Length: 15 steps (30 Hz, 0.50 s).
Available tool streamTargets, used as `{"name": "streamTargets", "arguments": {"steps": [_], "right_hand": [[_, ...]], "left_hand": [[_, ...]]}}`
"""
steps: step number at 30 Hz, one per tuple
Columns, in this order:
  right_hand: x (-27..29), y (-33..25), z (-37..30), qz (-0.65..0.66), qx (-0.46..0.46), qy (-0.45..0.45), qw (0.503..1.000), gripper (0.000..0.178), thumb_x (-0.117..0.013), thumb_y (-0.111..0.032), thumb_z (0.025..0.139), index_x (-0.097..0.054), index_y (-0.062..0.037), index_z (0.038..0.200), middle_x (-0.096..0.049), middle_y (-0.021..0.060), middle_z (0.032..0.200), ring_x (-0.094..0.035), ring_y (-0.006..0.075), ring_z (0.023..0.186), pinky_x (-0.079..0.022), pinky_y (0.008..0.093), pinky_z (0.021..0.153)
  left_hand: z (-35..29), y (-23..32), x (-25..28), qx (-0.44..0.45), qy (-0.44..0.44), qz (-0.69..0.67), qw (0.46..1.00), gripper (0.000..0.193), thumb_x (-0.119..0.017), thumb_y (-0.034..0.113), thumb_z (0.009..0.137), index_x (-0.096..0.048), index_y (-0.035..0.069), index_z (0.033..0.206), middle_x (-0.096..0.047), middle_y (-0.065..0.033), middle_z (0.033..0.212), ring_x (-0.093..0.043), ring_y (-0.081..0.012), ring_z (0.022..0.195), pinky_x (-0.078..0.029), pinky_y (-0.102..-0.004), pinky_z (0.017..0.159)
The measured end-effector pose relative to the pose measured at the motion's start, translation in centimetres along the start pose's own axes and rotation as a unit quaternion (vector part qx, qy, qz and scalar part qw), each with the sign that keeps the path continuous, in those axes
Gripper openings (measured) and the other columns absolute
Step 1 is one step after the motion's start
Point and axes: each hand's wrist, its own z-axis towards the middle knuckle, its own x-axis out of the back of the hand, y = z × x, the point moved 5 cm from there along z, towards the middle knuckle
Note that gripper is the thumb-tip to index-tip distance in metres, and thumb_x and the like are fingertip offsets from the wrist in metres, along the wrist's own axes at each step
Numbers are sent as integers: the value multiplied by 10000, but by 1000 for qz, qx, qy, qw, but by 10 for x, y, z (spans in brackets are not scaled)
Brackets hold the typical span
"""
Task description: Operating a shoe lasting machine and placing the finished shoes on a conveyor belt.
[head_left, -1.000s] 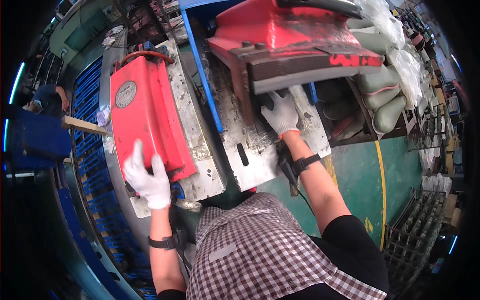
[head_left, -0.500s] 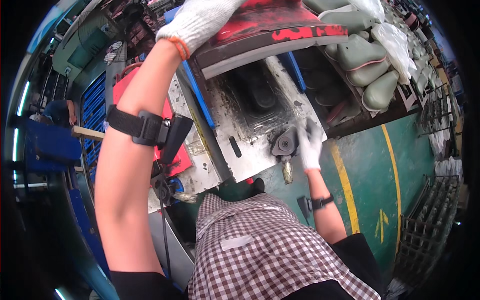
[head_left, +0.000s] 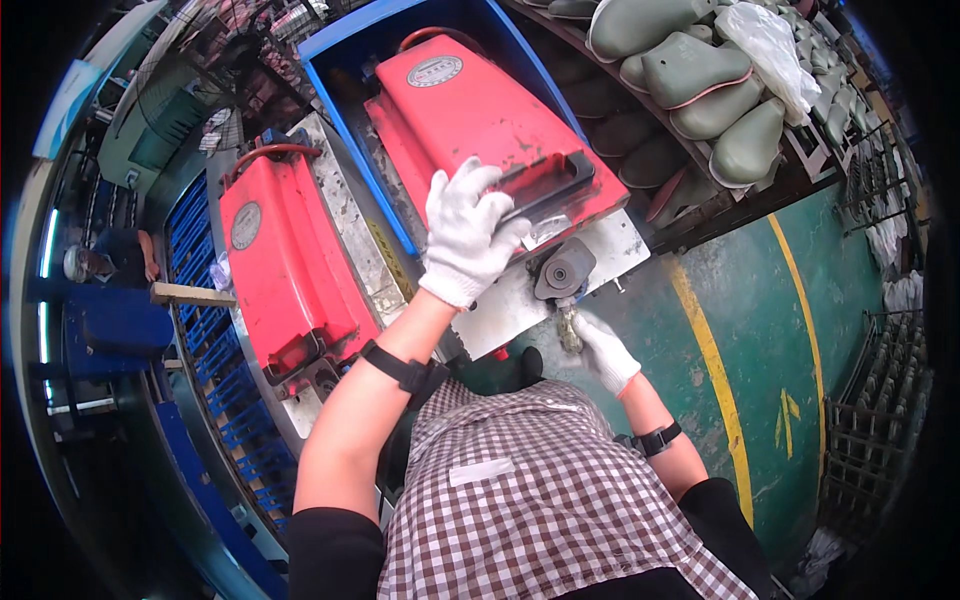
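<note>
A red machine cover [head_left: 490,115] lies lowered over its metal base [head_left: 510,315], with a black handle [head_left: 575,178] on its near end. My left hand [head_left: 465,238], in a white knit glove, is at the handle's left end. Its fingers are spread and partly raised, not wrapped round the handle. Off the base's near edge sticks a grey lever mount [head_left: 562,270] with a round pivot. The lever's wrapped grip [head_left: 569,330] points toward me. My gloved right hand [head_left: 604,354] is closed round that grip from the right, its fingertips partly hidden.
A second red cover [head_left: 285,270] stands to the left. Blue framing [head_left: 330,40] surrounds the nearer machine. Grey-green clogs [head_left: 690,75] are heaped on a rack at the far right. Yellow lines [head_left: 715,370] cross the green floor. Another person [head_left: 125,255] is at the far left.
The red cover has come down from raised to lying over the base. My left hand has dropped toward me with it; my right hand has moved from beside the pivot onto the lever grip.
</note>
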Motion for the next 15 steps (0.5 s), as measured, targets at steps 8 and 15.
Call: {"name": "streamTargets", "arguments": {"steps": [8, 15], "right_hand": [[-64, -140, 9, -580, 504, 182, 613, 159, -724, -146, 834, -704, -56, 963, -655, 167, 980, -622, 374, 1024, -515, 461, 932], [-95, -176, 23, -615, 487, 137, 605, 425, -716, -221, 835, -691, -76, 1234, -648, 179, 1182, -619, 366, 1143, -531, 453, 979]], "left_hand": [[12, -3, -7, -101, -14, 32, 994, 352, -880, 110, 593, -615, 103, 824, -668, -117, 1139, -647, -391, 1162, -453, -575, 918], [100, -17, 52, -26, 0, -2, 1000, 278, -865, 69, 717, -640, 63, 879, -692, -117, 1176, -655, -290, 1090, -529, -388, 937]]}}
